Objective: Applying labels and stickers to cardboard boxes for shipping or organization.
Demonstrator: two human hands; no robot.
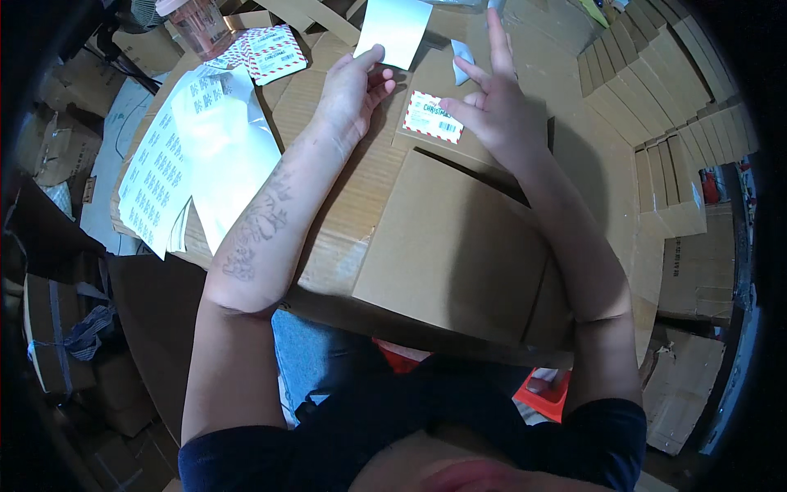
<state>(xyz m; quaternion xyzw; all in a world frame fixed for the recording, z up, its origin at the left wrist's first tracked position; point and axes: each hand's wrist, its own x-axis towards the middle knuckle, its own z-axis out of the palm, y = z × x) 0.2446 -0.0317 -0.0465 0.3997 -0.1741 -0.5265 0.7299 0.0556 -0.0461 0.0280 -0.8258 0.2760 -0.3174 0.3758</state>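
Note:
My left hand [354,88] pinches a plain white card [394,31] by its lower left corner, thumb on top, near the far edge of the table. To its right, my right hand [502,115] has its fingers apart, the index stretched away from me. Its thumb lies over the right side of a label [432,120] with a red-striped border, on a flat cardboard box [405,141]. Just beyond that hand is a small pale bluish strip [462,62]; I cannot make out whether a finger touches it. Nearer me lies a larger brown cardboard box [426,238].
Printed white sheets [156,184] lie at the left of the cardboard-covered table [316,271]. Beyond them are a pile of red-striped cards [276,56] and a clear pink-lidded cup [197,29]. Folded boxes [648,70] stand in rows at the right.

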